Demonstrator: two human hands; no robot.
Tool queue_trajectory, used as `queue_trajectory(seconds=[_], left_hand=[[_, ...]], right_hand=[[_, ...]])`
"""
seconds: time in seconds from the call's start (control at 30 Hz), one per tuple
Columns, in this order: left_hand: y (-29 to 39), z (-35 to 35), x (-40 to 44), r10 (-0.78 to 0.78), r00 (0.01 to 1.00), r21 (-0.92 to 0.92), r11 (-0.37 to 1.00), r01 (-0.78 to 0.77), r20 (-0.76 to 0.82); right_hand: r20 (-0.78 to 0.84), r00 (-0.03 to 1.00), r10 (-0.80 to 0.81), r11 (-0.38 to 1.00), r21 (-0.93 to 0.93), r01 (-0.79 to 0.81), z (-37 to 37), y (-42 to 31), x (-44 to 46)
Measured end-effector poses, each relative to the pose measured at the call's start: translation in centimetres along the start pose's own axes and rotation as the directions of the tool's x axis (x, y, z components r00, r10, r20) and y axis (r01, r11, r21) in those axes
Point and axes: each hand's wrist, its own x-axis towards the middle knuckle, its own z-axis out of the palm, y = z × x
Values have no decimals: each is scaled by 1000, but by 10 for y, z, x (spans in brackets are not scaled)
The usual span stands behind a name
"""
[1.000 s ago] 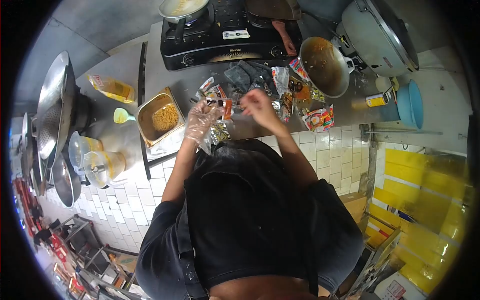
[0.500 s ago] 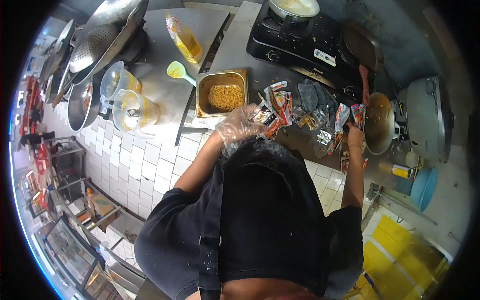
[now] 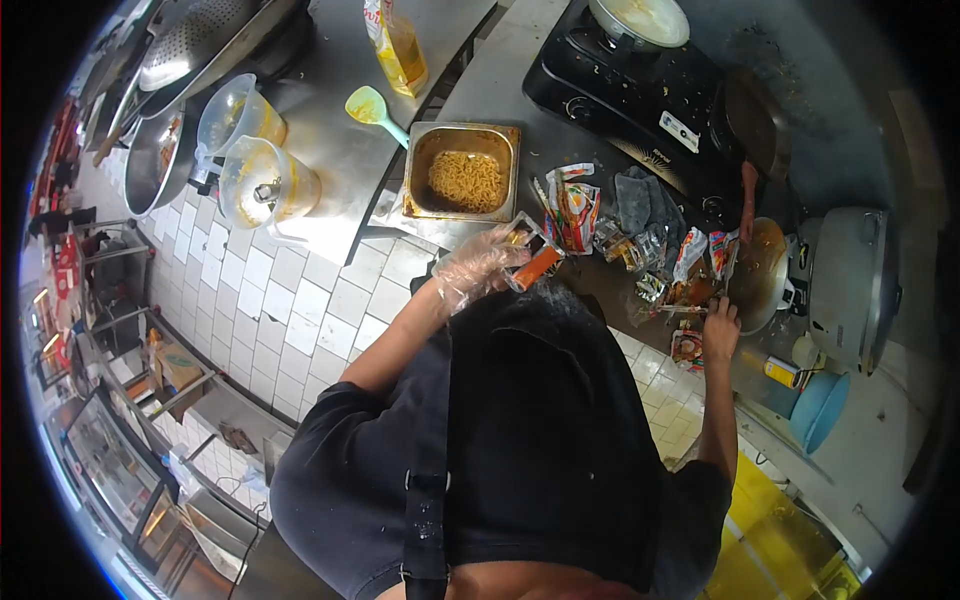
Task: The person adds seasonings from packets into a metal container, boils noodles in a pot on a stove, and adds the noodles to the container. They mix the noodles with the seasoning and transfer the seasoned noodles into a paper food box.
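Note:
My left hand (image 3: 482, 265), in a clear plastic glove, is closed on seasoning sachets (image 3: 538, 265) with orange and dark contents, just in front of the metal pan. Cooked noodles (image 3: 466, 182) lie in that square metal pan (image 3: 413, 190). My bare right hand (image 3: 722, 328) is over the counter by the wok, its fingers bent at a thin pale thing I cannot make out. Beside it lie torn noodle wrappers (image 3: 691, 254) and a red packet (image 3: 687, 346). Another red and white wrapper (image 3: 576, 210) lies right of the pan.
A black gas stove (image 3: 640, 110) carries a pot (image 3: 640, 22). A stained wok (image 3: 755, 275) and a large lidded cooker (image 3: 845, 290) stand at the right. Left are plastic jugs (image 3: 262, 185), a green ladle (image 3: 368, 106) and a yellow pouch (image 3: 400, 55).
My left hand has drawn the sachets toward me, away from the red and white wrapper. My right hand has moved back from the wrappers toward me. The view has shifted.

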Motion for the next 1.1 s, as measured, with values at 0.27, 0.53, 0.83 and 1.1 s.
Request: queue_trajectory(seconds=[0.27, 0.53, 0.83, 1.1], left_hand=[[-7, -8, 9, -10, 1000, -401, 916, 11, 5], [5, 2, 27, 231, 956, -548, 783, -294, -184], [56, 30, 49, 306, 927, -247, 902, -355, -215], [66, 14, 40, 621, 767, 103, 783, -613, -158]], right_hand=[[500, 849, 169, 977, 29, -212, -14, 12, -58], [354, 928, 115, -392, 875, -285, -16, -30, -90], [-58, 994, 93, -649, 754, 105, -165, -132, 40], [-230, 926, -298, -733, 676, -68, -246, -151, 85]])
